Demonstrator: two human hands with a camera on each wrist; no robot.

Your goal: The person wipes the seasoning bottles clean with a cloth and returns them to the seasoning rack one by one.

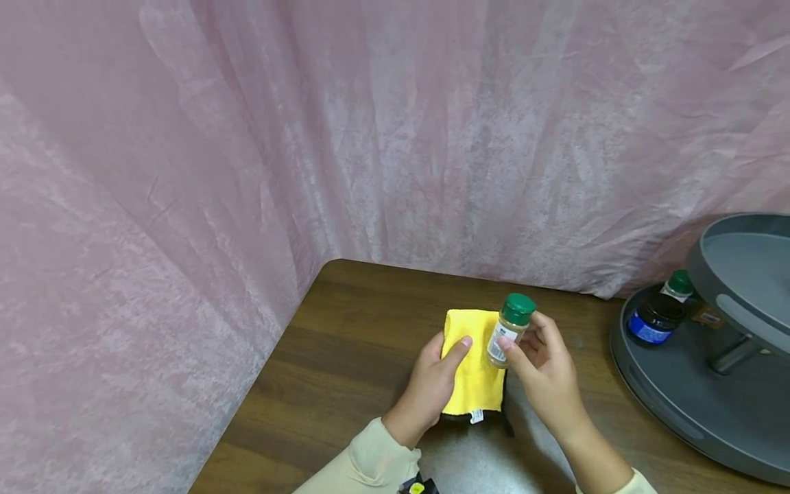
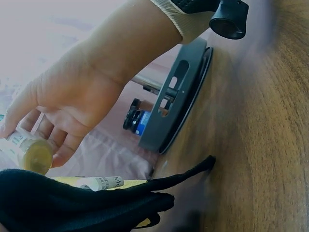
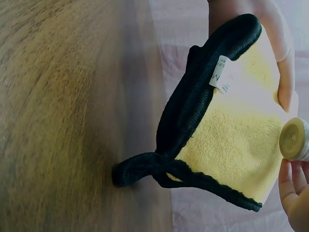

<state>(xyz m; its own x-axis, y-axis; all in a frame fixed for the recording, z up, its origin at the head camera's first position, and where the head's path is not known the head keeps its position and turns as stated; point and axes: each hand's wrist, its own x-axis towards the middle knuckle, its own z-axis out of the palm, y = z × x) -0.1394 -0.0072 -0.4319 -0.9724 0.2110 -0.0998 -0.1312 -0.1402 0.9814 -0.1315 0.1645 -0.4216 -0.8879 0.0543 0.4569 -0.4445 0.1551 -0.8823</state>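
My left hand (image 1: 428, 381) grips a folded yellow cloth (image 1: 472, 387) with black edging and a small white tag, its thumb lying across the top. In my right hand (image 1: 552, 370) is a spice jar (image 1: 505, 336) with a green cap and a white label, pinched between thumb and fingers. The jar leans a little, cap up, just over the cloth's right side. In the right wrist view the base of the spice jar (image 3: 293, 139) is beside the yellow face of the cloth (image 3: 231, 135). The left wrist view shows the cloth's dark underside (image 2: 72, 198).
A grey two-tier turntable (image 1: 654, 398) stands at the right of the wooden table (image 1: 345, 343). On its lower tier are a dark jar with a blue label (image 1: 653, 319) and another green-capped jar (image 1: 679, 285). Pink curtains (image 1: 401, 137) hang behind and at the left.
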